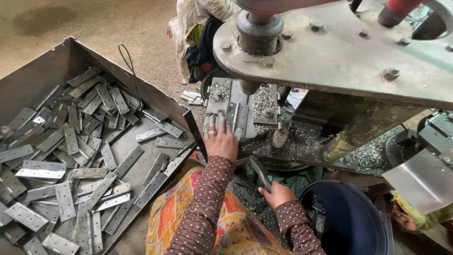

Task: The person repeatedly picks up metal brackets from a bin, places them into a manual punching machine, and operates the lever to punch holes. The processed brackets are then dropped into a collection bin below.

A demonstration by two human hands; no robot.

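The left hand (220, 139) lies flat, fingers spread, pressing a narrow grey sheet-metal hinge strip (234, 118) onto the steel die bed (245, 101) of the press, directly beneath the dark round ram (258, 33). The strip runs away from the fingertips, only partly visible past them. The right hand (278, 193), lower and nearer the body, is closed around a second flat grey metal strip (260, 172), gripped at its lower end so the free end angles up towards the left wrist.

These pieces look thin, rigid and light, probably with sharp stamped edges and perhaps an oily, slippery face; a pinch across the flat faces near one end seems the safest hold, fingers kept clear of the ram.

Left of the left forearm sits a large open grey metal tray (56, 61) heaped with similar perforated strips (66, 189). Right of the right hand stands a dark blue round plastic bucket (349, 217). Metal shavings (363, 158) litter the machine base.
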